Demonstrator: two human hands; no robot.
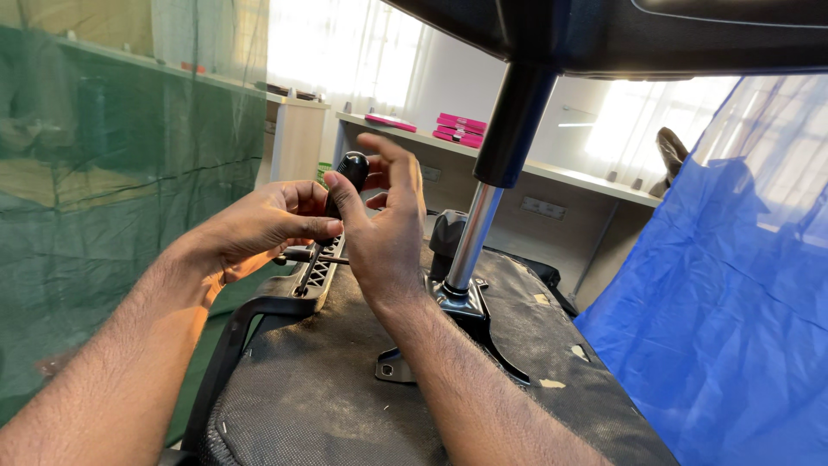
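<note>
From the head camera I see both my hands raised over an upturned office chair. My left hand [267, 226] has its grip closed around the shaft of a screwdriver [332, 226], thumb and fingers pinching just under the black handle. My right hand [384, 229] presses thumb and forefinger on that handle, its other fingers spread loose. The screwdriver stands nearly upright, its tip down at the black plastic armrest bracket [315, 274] on the edge of the chair's seat underside [345, 388], which is dusty dark fabric. Just right of my hands the chrome gas cylinder [473, 237] rises from the metal seat plate [457, 324]. A blue tarp [733, 285] hangs at right, green netting [112, 198] at left.
</note>
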